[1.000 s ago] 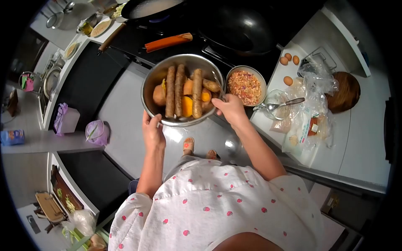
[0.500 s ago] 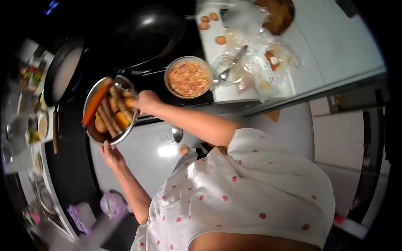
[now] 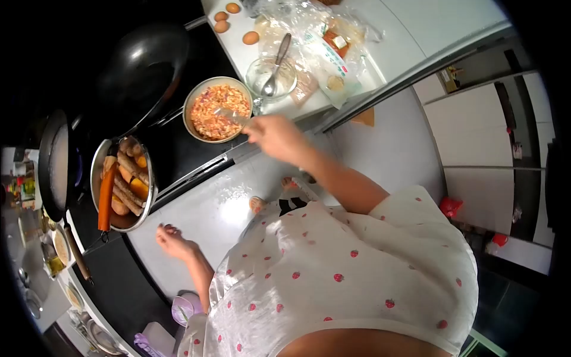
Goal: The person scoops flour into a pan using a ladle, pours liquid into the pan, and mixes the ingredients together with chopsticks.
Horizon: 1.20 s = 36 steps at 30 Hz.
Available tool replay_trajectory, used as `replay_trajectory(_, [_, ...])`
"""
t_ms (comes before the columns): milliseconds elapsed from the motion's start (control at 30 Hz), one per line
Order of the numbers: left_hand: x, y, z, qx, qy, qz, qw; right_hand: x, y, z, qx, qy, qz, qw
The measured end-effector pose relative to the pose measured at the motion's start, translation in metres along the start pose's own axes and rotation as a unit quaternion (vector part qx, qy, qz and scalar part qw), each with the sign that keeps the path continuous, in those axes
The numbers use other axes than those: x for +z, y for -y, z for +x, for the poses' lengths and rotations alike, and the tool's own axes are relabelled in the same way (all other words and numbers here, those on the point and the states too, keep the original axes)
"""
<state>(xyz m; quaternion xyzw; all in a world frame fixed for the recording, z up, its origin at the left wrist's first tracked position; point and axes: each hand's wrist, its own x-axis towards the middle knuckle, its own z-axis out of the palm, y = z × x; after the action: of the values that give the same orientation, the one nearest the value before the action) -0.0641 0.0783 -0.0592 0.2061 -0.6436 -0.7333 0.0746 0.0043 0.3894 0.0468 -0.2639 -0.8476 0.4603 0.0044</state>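
My right hand [image 3: 270, 135] is closed around the handle of a silver spoon-like utensil [image 3: 231, 115]; its exact kind is unclear. The utensil's flat end lies on the chopped orange-red mixture [image 3: 214, 100] in a round pan [image 3: 188, 122]. Lower left, my left hand [image 3: 173, 241] hangs above the floor, fingers loosely curled and apart from any object. Near it stands a metal pot [image 3: 148, 205] with brown root pieces [image 3: 128, 193] and orange chunks in it. An orange-handled tool [image 3: 105, 196] lies across that pot.
A black wok [image 3: 143, 71] is behind the pans, and a frying pan [image 3: 56, 160] is at the left. On the white counter are eggs [image 3: 250, 38], a glass bowl [image 3: 256, 74] with a spoon [image 3: 276, 68], and plastic bags [image 3: 351, 77]. A purple container [image 3: 185, 308] stands low left.
My right hand has moved from the metal pot to the round pan with the utensil. My left hand has let go of the pot's rim and drawn away from it.
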Motion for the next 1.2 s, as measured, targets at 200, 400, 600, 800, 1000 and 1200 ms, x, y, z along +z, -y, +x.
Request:
replay_trajectory(200, [0.108, -0.018, -0.084, 0.085, 0.271, 0.072, 0.956, -0.088, -0.079, -0.013, 0.067, -0.132, 0.053, 0.988])
replay_trajectory(400, [0.252, -0.032, -0.116, 0.360, 0.355, 0.197, 0.840, -0.148, -0.123, 0.003, 0.102, -0.160, 0.062, 0.980])
replay_trajectory(600, [0.385, -0.032, -0.150, 0.468, 0.335, 0.288, 0.766, -0.196, -0.150, 0.016, 0.087, -0.147, 0.124, 0.977])
replay_trajectory(800, [0.480, -0.016, -0.167, 0.470, 0.269, 0.466, 0.700, -0.226, -0.166, 0.020, 0.086, -0.154, 0.114, 0.978])
replay_trajectory(1000, [0.522, -0.012, -0.169, 0.409, 0.251, 0.599, 0.642, -0.234, -0.179, 0.019, 0.095, -0.174, 0.172, 0.965])
replay_trajectory(1200, [0.534, -0.002, -0.160, 0.447, 0.241, 0.546, 0.666, -0.235, -0.176, 0.023, 0.091, -0.173, 0.171, 0.966])
